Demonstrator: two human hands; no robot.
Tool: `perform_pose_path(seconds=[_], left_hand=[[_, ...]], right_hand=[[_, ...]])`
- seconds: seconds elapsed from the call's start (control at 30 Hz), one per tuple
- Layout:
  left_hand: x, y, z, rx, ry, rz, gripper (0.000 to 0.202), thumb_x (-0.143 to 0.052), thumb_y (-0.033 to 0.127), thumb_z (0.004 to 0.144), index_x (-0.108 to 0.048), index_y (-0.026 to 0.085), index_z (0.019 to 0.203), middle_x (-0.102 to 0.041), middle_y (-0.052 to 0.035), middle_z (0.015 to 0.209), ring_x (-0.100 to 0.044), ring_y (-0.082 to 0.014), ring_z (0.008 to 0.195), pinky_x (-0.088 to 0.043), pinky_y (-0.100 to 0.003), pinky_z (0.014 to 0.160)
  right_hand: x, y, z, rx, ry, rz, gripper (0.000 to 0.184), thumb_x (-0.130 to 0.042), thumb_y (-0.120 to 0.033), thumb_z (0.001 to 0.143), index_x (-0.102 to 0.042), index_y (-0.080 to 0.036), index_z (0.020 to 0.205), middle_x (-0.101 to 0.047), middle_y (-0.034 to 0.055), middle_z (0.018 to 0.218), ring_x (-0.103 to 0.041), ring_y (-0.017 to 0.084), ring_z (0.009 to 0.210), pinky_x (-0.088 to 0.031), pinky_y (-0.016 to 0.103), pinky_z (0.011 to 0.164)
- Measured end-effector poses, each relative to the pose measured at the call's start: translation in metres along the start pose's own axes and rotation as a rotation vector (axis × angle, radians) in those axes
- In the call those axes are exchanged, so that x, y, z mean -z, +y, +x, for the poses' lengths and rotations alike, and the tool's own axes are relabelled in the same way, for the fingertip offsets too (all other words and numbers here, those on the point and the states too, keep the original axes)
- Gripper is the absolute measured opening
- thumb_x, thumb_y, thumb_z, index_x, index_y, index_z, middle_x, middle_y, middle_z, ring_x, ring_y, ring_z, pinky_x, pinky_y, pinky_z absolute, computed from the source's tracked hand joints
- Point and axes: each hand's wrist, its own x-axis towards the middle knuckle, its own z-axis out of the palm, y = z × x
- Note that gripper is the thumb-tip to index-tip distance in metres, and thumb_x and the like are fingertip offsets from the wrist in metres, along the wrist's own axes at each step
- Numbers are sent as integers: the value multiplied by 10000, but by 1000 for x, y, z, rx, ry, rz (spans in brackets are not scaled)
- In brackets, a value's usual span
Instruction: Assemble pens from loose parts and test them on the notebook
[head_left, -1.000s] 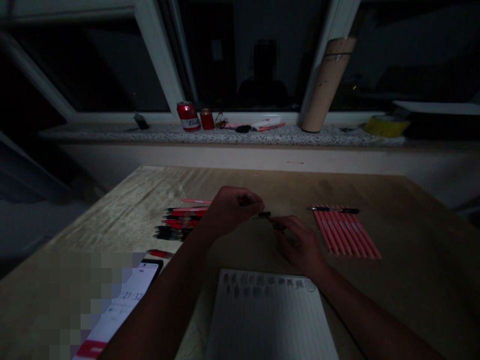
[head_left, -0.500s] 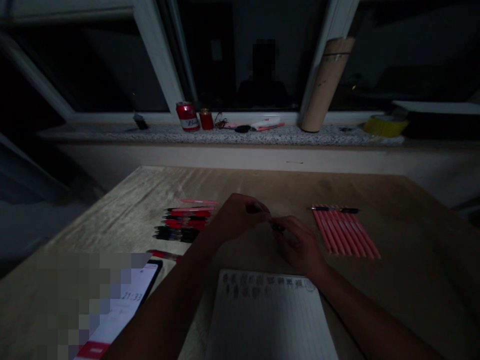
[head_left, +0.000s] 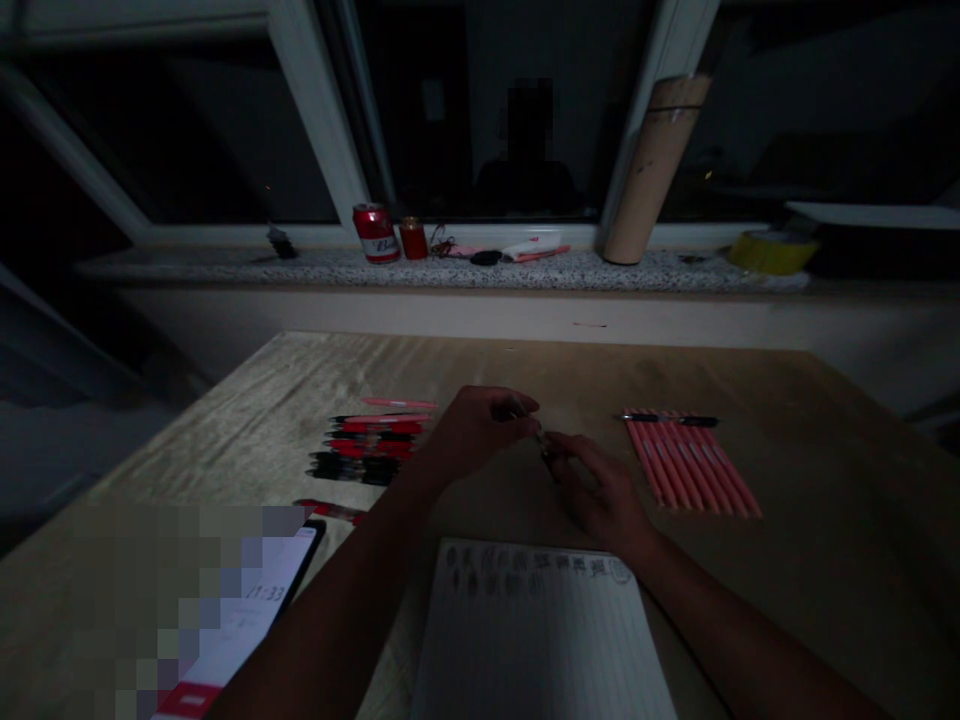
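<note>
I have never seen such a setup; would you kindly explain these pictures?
There is no machine: these are a person's bare left hand and right hand. One camera, worn on the head, takes every picture, looking forward and down. On the table lie mixed pens at left, a row of pink pens at right with a dark pen across its far end, a phone at lower left and lined paper in front. Both hands hold a slender object between their fingertips; it is too dim to tell what.

The head camera looks forward and down onto both hands (head_left: 469, 435).
</note>
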Motion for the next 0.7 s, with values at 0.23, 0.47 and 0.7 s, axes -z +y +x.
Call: perform_pose_path(seconds=[0.23, 0.47, 0.7], left_hand=[[-11, -4, 2, 65, 68, -329, 321, -732, 278, 632, -658, 110, 896, -688, -61, 810, -639, -148, 745, -500, -270, 725], [-20, -2, 2, 89, 78, -413, 292, -714, 303, 664, -671, 113, 883, -700, -66, 829, -649, -154, 752, -515, -295, 750], [-11, 5, 2, 59, 180, -346, 299, -719, 316, 661, -683, 104, 869, -704, -68, 805, -647, -158, 733, -516, -286, 726]], right_hand=[[-3, 2, -3, -166, 32, 193, 258, -430, -291, 903, -492, -248, 1150, -619, 56, 1005, -581, 175, 949, -447, 321, 829], [-10, 7, -2, -276, 88, 442, 227, -442, -356, 893, -478, -252, 1091, -592, 51, 979, -586, 159, 848, -464, 305, 749], [-6, 2, 3, -280, 100, 122, 185, -592, -339, 790, -558, -199, 906, -605, 26, 802, -564, 160, 764, -438, 274, 700]])
